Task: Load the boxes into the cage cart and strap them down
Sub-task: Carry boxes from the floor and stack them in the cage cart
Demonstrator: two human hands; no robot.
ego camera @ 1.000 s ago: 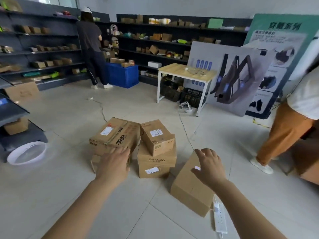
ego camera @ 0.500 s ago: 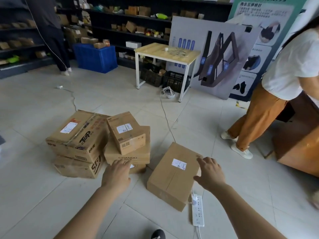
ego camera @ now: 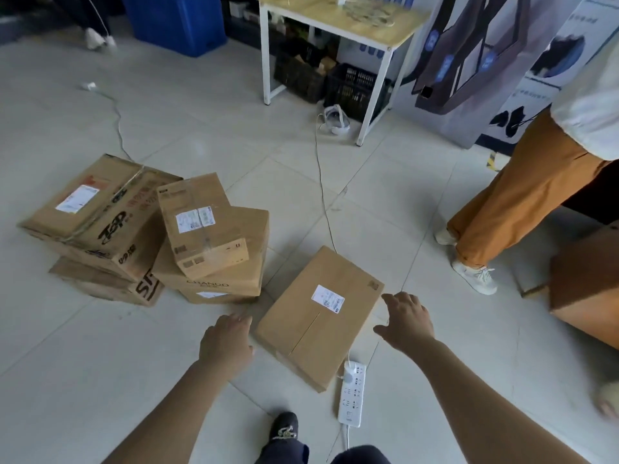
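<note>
The flat box [ego camera: 318,316] lies on the floor at lower centre, between my left hand [ego camera: 226,346] and right hand [ego camera: 407,321], both spread, holding nothing. It looks stiff and probably light; I'd grip its long side edges.

In the left-centre of the frame, the middle box [ego camera: 217,279] in the stack bears "CHANDO" in dark capitals on its front face. The big box [ego camera: 100,216] at the upper left of the stack shows a black stylised logo that looks like "TOP". The bottom box [ego camera: 100,284] shows large black letters, apparently "SF", partly cut off. The white labels [ego camera: 327,298] on the boxes and the poster [ego camera: 569,38] at the upper right carry print too small to read.
</note>
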